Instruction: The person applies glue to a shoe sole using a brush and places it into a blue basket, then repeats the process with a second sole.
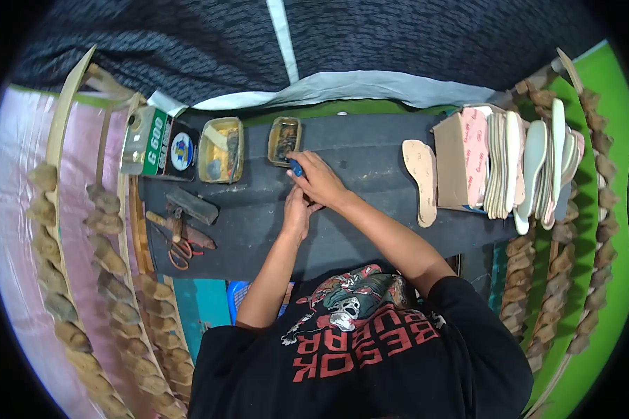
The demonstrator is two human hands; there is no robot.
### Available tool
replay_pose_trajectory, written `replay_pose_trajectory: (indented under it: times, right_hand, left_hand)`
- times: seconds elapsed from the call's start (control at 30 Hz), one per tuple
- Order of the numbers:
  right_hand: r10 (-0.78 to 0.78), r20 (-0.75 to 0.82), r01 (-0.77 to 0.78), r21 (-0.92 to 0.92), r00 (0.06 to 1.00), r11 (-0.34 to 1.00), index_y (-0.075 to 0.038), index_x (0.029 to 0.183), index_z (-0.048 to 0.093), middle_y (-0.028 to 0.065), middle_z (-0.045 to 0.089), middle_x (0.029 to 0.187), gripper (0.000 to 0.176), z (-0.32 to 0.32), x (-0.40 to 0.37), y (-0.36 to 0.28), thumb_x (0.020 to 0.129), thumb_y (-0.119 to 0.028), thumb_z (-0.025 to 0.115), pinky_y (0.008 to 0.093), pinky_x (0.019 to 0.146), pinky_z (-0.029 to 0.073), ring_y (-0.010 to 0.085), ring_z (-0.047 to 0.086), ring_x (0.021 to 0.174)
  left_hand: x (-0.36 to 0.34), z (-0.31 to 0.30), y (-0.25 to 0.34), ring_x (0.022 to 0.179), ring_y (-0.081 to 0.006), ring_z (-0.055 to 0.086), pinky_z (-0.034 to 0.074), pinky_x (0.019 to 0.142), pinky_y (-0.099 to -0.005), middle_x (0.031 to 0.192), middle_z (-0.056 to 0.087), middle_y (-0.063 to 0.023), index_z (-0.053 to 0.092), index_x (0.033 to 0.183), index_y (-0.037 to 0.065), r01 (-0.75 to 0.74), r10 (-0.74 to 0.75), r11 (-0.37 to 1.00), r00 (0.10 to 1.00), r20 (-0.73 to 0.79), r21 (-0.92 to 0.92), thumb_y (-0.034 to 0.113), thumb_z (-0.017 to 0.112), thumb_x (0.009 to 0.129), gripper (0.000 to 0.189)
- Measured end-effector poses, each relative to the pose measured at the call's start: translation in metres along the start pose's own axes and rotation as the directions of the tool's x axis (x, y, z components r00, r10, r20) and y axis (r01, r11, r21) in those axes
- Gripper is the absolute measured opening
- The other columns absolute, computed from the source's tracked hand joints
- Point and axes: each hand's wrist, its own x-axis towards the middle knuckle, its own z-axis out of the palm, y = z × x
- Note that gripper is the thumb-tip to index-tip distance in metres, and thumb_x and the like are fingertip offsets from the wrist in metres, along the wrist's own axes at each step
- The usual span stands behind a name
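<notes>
My right hand (pixel 317 180) is closed around a small blue object (pixel 296 168), just below a small tan tray (pixel 285 142) with dark bits in it. My left hand (pixel 297 214) rests on the dark tabletop (pixel 356 167), directly below the right one and touching or nearly touching it. Its fingers are partly covered by the right hand, so whether they grip anything is not visible. Left of the small tray lies a larger yellowish tray (pixel 221 150) holding a brush-like tool and a grey piece.
At the left stand a G600 can (pixel 159 145), a hammer (pixel 177 225), a dark block (pixel 192 207) and scissors (pixel 180 254). On the right are a single insole (pixel 420 183) and a cardboard box (pixel 451 160) beside stacked insoles (pixel 500 164). Racks of wooden shoe lasts (pixel 47 244) flank the table.
</notes>
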Motion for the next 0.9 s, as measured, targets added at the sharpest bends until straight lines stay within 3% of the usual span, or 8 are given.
replay_pose_trajectory:
  times: [0.17, 0.37, 0.57, 0.6, 0.67, 0.77, 0.8, 0.9]
  right_hand:
    - [0.069, -0.022, -0.069, 0.001, 0.997, 0.998, -0.004, 0.131, 0.056, 0.0178, 0.059, 0.121, 0.042, -0.019, -0.01, 0.007, 0.092, -0.015, 0.068, 0.0476, 0.101, 0.048, 0.0405, 0.057, 0.118]
    - [0.079, -0.213, -0.106, -0.118, 0.974, 0.987, -0.003, 0.125, 0.06, 0.0185, 0.06, 0.12, 0.036, -0.074, -0.07, 0.028, 0.091, -0.013, 0.068, 0.0465, 0.098, 0.048, 0.04, 0.057, 0.113]
    - [0.284, -0.496, -0.533, -0.484, 0.821, 0.694, -0.001, 0.128, 0.058, 0.026, 0.049, 0.14, 0.052, -0.139, -0.164, 0.062, 0.08, -0.007, 0.076, 0.0533, 0.109, 0.039, 0.0469, 0.05, 0.126]
    - [0.408, -0.473, -0.612, -0.449, 0.781, 0.65, -0.001, 0.133, 0.056, 0.0291, 0.041, 0.148, 0.057, -0.146, -0.177, 0.07, 0.079, -0.004, 0.075, 0.0534, 0.112, 0.038, 0.0483, 0.045, 0.132]
    - [0.438, -0.45, -0.622, -0.457, 0.778, 0.636, -0.001, 0.137, 0.052, 0.0297, 0.038, 0.152, 0.062, -0.15, -0.191, 0.078, 0.079, -0.003, 0.076, 0.0544, 0.113, 0.037, 0.0484, 0.041, 0.136]
    - [0.511, -0.444, -0.674, -0.419, 0.736, 0.608, -0.003, 0.141, 0.049, 0.0294, 0.032, 0.158, 0.071, -0.148, -0.196, 0.074, 0.076, 0.002, 0.076, 0.0546, 0.113, 0.037, 0.0477, 0.04, 0.137]
    - [0.549, -0.431, -0.697, -0.398, 0.716, 0.597, -0.003, 0.141, 0.049, 0.0292, 0.033, 0.158, 0.072, -0.153, -0.192, 0.066, 0.075, 0.003, 0.077, 0.0546, 0.113, 0.038, 0.0475, 0.041, 0.137]
    - [0.538, -0.446, -0.696, -0.376, 0.715, 0.612, -0.004, 0.14, 0.05, 0.0274, 0.034, 0.157, 0.075, -0.154, -0.192, 0.063, 0.071, 0.006, 0.078, 0.0537, 0.112, 0.039, 0.047, 0.043, 0.135]
  left_hand:
    - [0.011, 0.007, -0.007, 0.12, -0.0208, 0.061, 0.05, 0.099, -0.0416, 0.134, 0.061, -0.0074, 0.05, 0.145, 0.01, 0.03, -0.034, 0.997, 0.998, 0.057, 0.073, 0.034, 0.036, 0.111, 0.044]
    - [0.022, 0.052, -0.029, 0.11, -0.0174, 0.063, 0.051, 0.095, -0.0373, 0.127, 0.064, -0.006, 0.055, 0.142, 0.009, 0.066, -0.094, 0.989, 0.973, 0.212, 0.134, 0.03, 0.046, 0.107, 0.042]
    - [0.032, 0.138, -0.08, 0.124, -0.0204, 0.058, 0.048, 0.101, -0.0376, 0.142, 0.059, -0.0076, 0.039, 0.158, 0.007, 0.176, -0.29, 0.942, 0.858, 0.424, 0.287, 0.032, 0.051, 0.105, 0.059]
    - [0.034, 0.154, -0.094, 0.127, -0.0211, 0.056, 0.046, 0.103, -0.0388, 0.145, 0.057, -0.0081, 0.036, 0.159, 0.007, 0.2, -0.314, 0.935, 0.853, 0.417, 0.294, 0.032, 0.052, 0.105, 0.062]
    - [0.042, 0.18, -0.118, 0.133, -0.0224, 0.053, 0.043, 0.107, -0.0412, 0.152, 0.052, -0.009, 0.029, 0.163, 0.006, 0.245, -0.361, 0.919, 0.839, 0.407, 0.31, 0.034, 0.052, 0.105, 0.068]
    - [0.037, 0.21, -0.112, 0.135, -0.0227, 0.051, 0.037, 0.111, -0.044, 0.155, 0.049, -0.009, 0.03, 0.162, 0.007, 0.224, -0.372, 0.899, 0.844, 0.387, 0.375, 0.036, 0.051, 0.105, 0.068]
    - [0.041, 0.211, -0.113, 0.134, -0.0215, 0.051, 0.033, 0.113, -0.0439, 0.152, 0.052, -0.0082, 0.034, 0.16, 0.007, 0.175, -0.34, 0.92, 0.803, 0.49, 0.351, 0.036, 0.05, 0.104, 0.065]
    - [0.046, 0.211, -0.114, 0.133, -0.0199, 0.052, 0.036, 0.11, -0.0433, 0.147, 0.056, -0.0069, 0.04, 0.157, 0.008, 0.186, -0.342, 0.917, 0.823, 0.454, 0.353, 0.034, 0.049, 0.103, 0.06]
